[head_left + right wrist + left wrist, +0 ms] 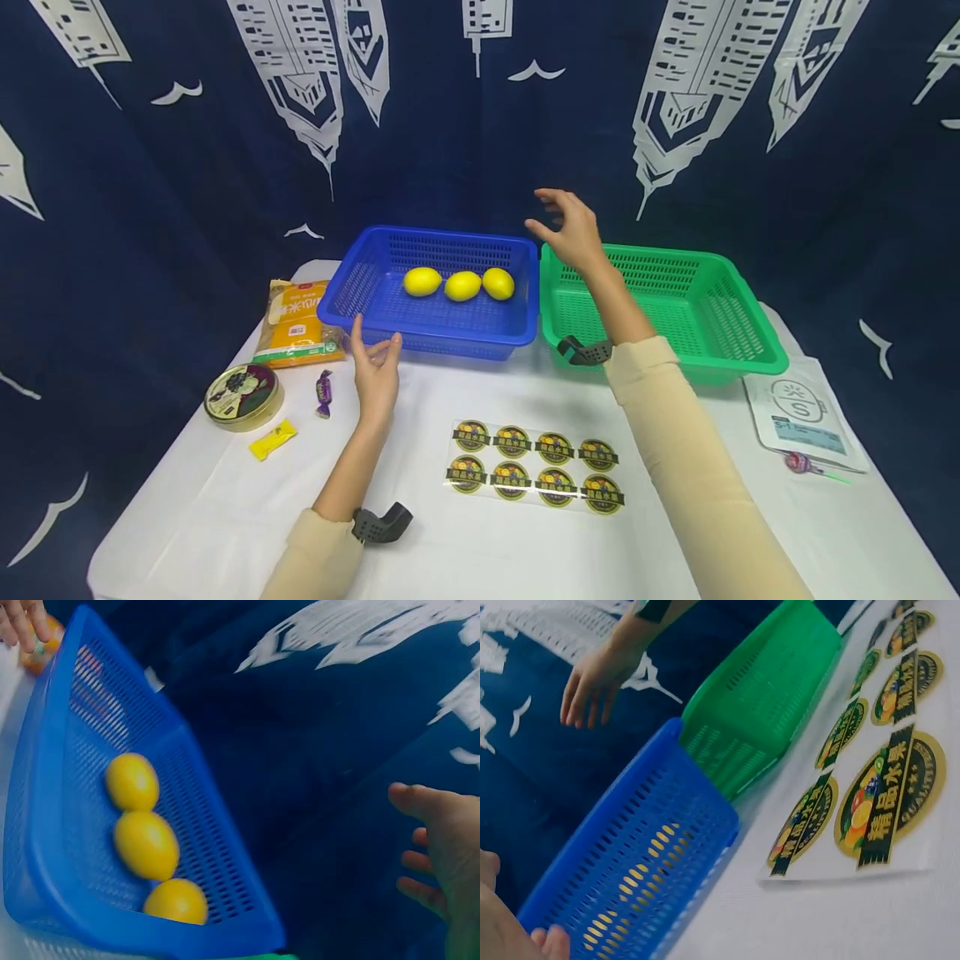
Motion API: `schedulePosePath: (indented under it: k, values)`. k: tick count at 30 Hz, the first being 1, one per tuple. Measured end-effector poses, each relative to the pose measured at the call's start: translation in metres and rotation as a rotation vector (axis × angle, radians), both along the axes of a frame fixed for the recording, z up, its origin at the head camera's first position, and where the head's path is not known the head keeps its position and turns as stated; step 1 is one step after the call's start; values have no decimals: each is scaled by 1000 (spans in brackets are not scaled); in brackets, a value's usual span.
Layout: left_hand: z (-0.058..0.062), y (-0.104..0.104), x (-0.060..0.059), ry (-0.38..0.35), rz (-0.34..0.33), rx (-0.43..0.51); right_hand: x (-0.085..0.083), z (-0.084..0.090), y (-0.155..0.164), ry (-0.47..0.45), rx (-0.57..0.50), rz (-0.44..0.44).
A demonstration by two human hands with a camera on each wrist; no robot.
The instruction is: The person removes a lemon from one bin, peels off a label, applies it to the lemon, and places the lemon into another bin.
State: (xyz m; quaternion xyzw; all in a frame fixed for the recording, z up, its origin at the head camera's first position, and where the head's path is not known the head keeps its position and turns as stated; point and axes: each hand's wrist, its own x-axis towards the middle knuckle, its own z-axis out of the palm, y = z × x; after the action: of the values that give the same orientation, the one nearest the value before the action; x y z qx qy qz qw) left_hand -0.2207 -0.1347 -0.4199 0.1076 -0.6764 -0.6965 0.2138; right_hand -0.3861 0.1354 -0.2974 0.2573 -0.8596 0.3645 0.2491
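Three yellow lemons (pixel 462 286) lie in a row inside the blue basket (pixel 420 327), toward its right half. My left hand (pixel 377 379) is at the basket's front left rim, fingers spread and holding nothing. Above the seam between the two baskets my right hand (pixel 573 229) is raised, its fingers loosely bent with nothing in them. The green basket (pixel 738 367) stands against the blue one on the right, with no items seen inside. In the right wrist view the lemons (pixel 146 844) sit in the basket, left of the raised right hand (pixel 450 855).
At left are an orange food bag (pixel 300 325), a round tin (pixel 243 396), a purple candy (pixel 323 393) and a yellow candy (pixel 272 440). A sticker sheet (pixel 532 467) lies in front. A white scale (pixel 802 412) and a lollipop (pixel 801 463) are at right.
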Motion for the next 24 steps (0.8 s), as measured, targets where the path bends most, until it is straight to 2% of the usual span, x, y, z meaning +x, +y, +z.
schedulePosePath:
  k: [2, 5, 9, 13, 17, 20, 24]
  values:
    - [-3, 1, -6, -2, -36, 117, -14, -6, -11, -60, 63, 29]
    - [-8, 3, -13, 56, -64, 265, -33, -16, -22, -159, 181, 65]
    - [-10, 6, -18, 121, -68, 364, -51, -30, -31, -261, 347, 138]
    - [-5, 8, -16, 155, -58, 389, -64, -43, -39, -300, 495, 218]
    - [-4, 7, -17, 187, -12, 384, -75, -54, -47, -299, 615, 275]
    - [-5, 7, -19, 231, 33, 403, -80, -59, -50, -306, 705, 276]
    - [-8, 10, -21, 263, 74, 416, -84, -64, -49, -338, 810, 232]
